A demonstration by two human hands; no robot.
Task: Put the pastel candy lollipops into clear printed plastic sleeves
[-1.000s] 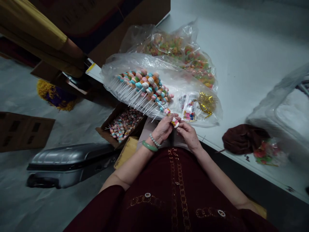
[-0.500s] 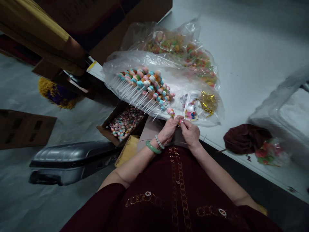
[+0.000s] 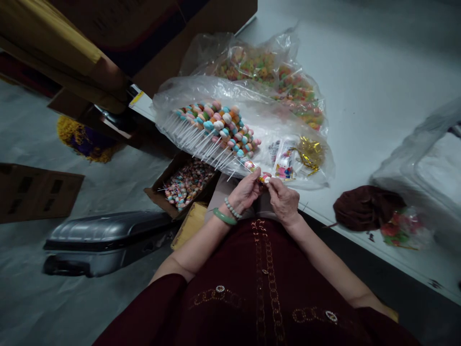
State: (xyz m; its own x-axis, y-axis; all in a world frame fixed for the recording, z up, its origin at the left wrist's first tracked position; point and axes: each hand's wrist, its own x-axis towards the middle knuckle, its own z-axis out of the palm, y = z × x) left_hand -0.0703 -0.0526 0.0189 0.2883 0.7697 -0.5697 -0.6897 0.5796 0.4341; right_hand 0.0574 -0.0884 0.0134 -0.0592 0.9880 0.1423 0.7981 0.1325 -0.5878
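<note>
The left hand (image 3: 248, 191) curls closed around the wrapped candy (image 3: 265, 179), roughly five o'clock of the marshmallow skewers (image 3: 219, 124), while the right hand (image 3: 285, 201) pinches its four-o'clock end, where light, even pressure should best avoid squashing it.

One suitcase (image 3: 108, 235), one bangle (image 3: 224, 216), one bracelet (image 3: 232, 208) and seemingly over a dozen candy skewers (image 3: 218, 124) show.

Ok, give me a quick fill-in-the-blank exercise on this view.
Between the left hand and the ____ hand is a multicoloured piece.
The green bangle circles the ____ wrist.
The sticks of the stacked candies are coloured ____.
The handle of the grey suitcase is coloured ____.
Missing words: right; left; white; black.
</note>
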